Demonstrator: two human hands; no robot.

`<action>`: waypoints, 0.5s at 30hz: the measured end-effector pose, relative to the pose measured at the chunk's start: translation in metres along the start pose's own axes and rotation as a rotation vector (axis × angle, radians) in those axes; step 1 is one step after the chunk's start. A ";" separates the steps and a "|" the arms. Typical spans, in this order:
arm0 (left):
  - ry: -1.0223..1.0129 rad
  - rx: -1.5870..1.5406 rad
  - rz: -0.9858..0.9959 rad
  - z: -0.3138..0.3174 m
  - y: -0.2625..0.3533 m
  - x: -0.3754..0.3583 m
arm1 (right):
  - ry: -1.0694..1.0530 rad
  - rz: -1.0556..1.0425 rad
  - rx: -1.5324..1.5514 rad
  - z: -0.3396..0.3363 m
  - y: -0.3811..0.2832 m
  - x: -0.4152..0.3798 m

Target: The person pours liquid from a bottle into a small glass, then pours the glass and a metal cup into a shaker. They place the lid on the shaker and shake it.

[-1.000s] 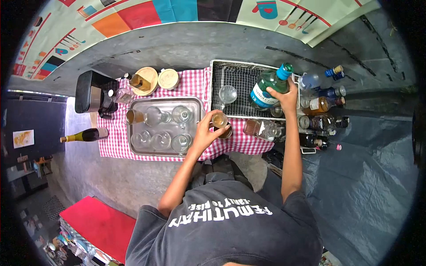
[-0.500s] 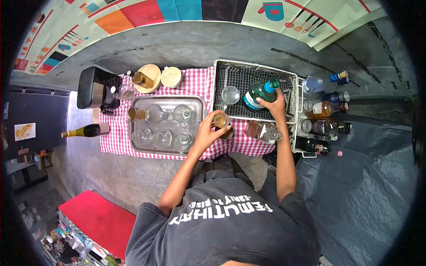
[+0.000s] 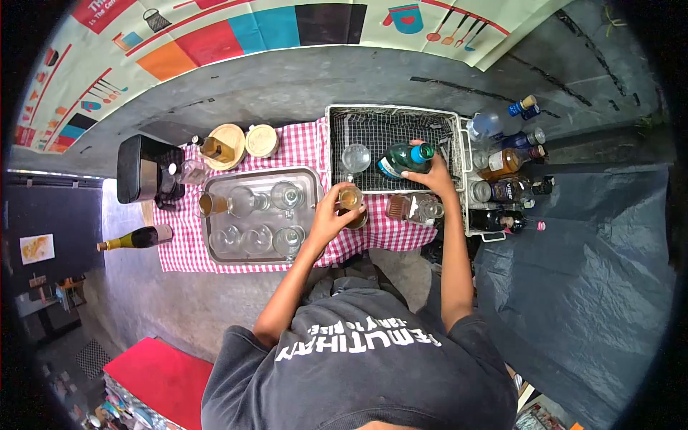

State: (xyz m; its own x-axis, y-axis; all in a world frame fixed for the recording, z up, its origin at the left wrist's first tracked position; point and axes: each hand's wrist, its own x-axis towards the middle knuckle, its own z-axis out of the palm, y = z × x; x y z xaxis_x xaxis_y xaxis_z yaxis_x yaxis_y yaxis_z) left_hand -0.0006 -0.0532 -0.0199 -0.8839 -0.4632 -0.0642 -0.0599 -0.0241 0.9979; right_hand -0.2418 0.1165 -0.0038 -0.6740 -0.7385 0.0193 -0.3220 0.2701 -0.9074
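My left hand (image 3: 331,217) grips a small glass (image 3: 350,198) with amber liquid, at the front edge of the wire basket (image 3: 394,192). Just below that glass is a dark round vessel (image 3: 357,220), partly covered by my fingers. My right hand (image 3: 431,176) is wrapped round a green bottle (image 3: 405,160) with a blue neck band, tilted over the basket. A clear stemmed glass (image 3: 356,158) rests in the basket, left of the bottle. Below my right hand a clear glass bottle with brown contents (image 3: 414,208) lies on the checkered cloth (image 3: 387,239).
A metal tray (image 3: 314,188) at the left holds several glasses. Behind it are a black appliance (image 3: 136,169) and two round lids (image 3: 261,141). A wine bottle (image 3: 140,237) is at the far left. Several bottles (image 3: 509,161) line the basket's right side.
The camera view has shifted, so the table's things appear a little further left. The green bottle lies more level in my right hand. Both hands keep their grips.
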 end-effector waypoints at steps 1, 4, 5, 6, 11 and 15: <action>-0.015 0.004 -0.001 -0.001 0.002 -0.001 | -0.038 0.102 0.017 -0.004 -0.007 -0.004; -0.045 -0.005 0.010 0.000 0.006 -0.002 | 0.009 0.126 0.073 -0.009 0.001 -0.012; -0.048 -0.017 0.016 0.000 0.006 -0.002 | 0.040 0.165 0.049 -0.014 0.002 -0.018; -0.062 -0.016 0.019 0.000 0.007 -0.003 | 0.085 0.114 0.107 -0.015 0.001 -0.025; -0.130 0.031 0.062 -0.002 0.009 -0.009 | 0.505 0.091 0.262 -0.019 -0.003 -0.079; -0.140 -0.024 0.143 -0.002 0.006 -0.019 | 0.918 0.166 0.422 0.012 -0.011 -0.151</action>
State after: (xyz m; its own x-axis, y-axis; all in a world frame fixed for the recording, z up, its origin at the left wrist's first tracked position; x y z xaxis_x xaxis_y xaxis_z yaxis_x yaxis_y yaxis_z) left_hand 0.0162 -0.0460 -0.0127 -0.9387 -0.3355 0.0798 0.0807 0.0111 0.9967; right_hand -0.1287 0.2180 -0.0022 -0.9950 0.0940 0.0327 -0.0371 -0.0449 -0.9983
